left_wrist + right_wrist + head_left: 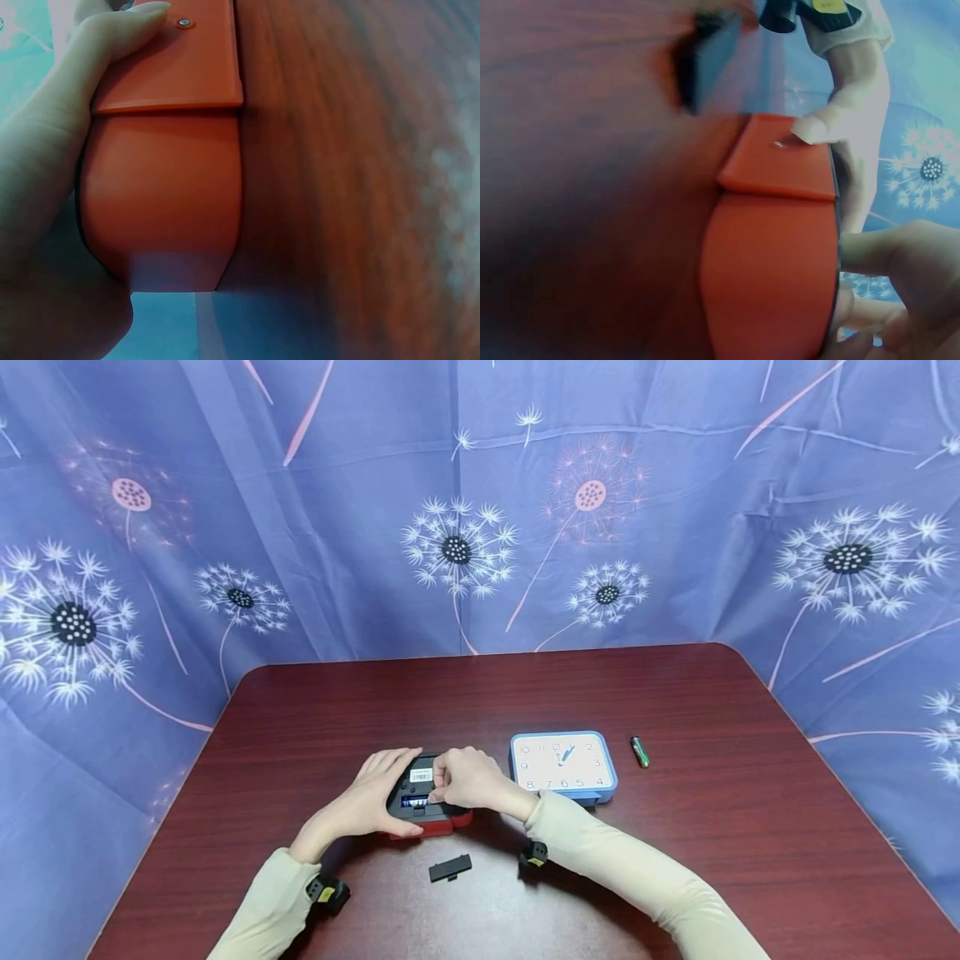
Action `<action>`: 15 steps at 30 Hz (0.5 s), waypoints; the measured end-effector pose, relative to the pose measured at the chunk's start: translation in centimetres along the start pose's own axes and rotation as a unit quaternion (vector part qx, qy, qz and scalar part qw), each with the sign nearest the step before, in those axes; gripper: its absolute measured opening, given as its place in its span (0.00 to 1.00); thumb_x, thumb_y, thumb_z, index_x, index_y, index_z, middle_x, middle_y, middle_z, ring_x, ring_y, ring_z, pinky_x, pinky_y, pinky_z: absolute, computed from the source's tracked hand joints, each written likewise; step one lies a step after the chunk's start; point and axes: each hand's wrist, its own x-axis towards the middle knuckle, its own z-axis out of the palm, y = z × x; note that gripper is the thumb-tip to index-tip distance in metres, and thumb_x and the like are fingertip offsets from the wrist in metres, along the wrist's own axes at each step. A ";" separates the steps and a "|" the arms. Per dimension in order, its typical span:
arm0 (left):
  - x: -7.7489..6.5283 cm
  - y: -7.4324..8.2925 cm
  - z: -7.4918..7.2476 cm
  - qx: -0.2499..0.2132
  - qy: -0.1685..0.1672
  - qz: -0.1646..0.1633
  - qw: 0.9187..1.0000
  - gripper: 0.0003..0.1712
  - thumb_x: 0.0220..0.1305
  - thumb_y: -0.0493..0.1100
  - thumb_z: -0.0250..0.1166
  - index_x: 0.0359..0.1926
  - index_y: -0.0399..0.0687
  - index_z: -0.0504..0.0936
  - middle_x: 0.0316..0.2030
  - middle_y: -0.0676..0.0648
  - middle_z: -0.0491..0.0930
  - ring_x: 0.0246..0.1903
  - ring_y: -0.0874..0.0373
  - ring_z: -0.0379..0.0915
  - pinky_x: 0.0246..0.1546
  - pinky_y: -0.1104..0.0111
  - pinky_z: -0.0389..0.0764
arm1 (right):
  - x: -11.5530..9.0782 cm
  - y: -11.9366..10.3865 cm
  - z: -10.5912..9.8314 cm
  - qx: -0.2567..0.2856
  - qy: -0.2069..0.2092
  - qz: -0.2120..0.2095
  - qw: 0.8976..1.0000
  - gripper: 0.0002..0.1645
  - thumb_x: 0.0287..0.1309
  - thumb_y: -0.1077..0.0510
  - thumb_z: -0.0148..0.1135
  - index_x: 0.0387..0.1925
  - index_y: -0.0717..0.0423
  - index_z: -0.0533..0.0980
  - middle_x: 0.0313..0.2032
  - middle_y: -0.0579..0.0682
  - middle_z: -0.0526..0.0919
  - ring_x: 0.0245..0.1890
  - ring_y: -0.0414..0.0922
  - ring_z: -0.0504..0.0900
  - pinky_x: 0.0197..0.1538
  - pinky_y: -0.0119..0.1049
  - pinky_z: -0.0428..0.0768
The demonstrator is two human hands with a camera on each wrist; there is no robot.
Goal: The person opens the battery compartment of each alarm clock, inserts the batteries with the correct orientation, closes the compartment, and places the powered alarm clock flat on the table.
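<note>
A red clock [427, 829] lies with its black back upward and its face hidden. My left hand [356, 802] grips it from the left, thumb along the near red side [165, 187]. In its uncovered battery slot a blue-and-white battery [409, 802] is partly visible. My right hand [476, 781] sits over the slot's right end with bent fingers, and its fingertips touch the clock's back in the right wrist view. Whether they pinch the battery is hidden. A loose black battery cover [450, 867] lies on the table in front of the clock.
A blue clock [562, 768] lies face up to the right of my right hand. Beyond it is a green battery [640, 752]. The dark red wooden table [337, 702] ends at a blue dandelion-print curtain [360, 585].
</note>
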 end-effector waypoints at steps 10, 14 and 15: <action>-0.1 -0.1 -0.1 0.001 0.001 0.008 1.000 0.64 0.37 0.63 0.76 0.71 0.37 0.59 0.64 0.37 0.65 0.64 0.40 0.58 0.64 0.41 0.57 | -1.2 0.6 0.4 0.033 0.028 -0.081 0.996 0.13 0.56 0.50 0.68 0.21 0.46 0.74 0.17 0.36 0.74 0.18 0.33 0.68 0.23 0.28 0.66; -0.1 0.0 -0.1 -0.001 0.000 0.006 1.000 0.64 0.37 0.63 0.76 0.71 0.37 0.59 0.65 0.37 0.65 0.64 0.41 0.57 0.64 0.41 0.57 | -2.1 0.5 0.4 0.015 0.021 -0.120 0.992 0.11 0.60 0.49 0.64 0.24 0.46 0.77 0.17 0.36 0.72 0.19 0.32 0.67 0.23 0.28 0.66; -0.1 0.0 -0.1 0.001 0.001 0.007 1.000 0.64 0.37 0.63 0.76 0.71 0.37 0.59 0.65 0.37 0.65 0.64 0.41 0.57 0.63 0.41 0.58 | -2.3 0.5 0.4 0.010 0.021 -0.131 0.991 0.10 0.60 0.49 0.64 0.25 0.46 0.78 0.17 0.36 0.73 0.20 0.32 0.67 0.24 0.28 0.66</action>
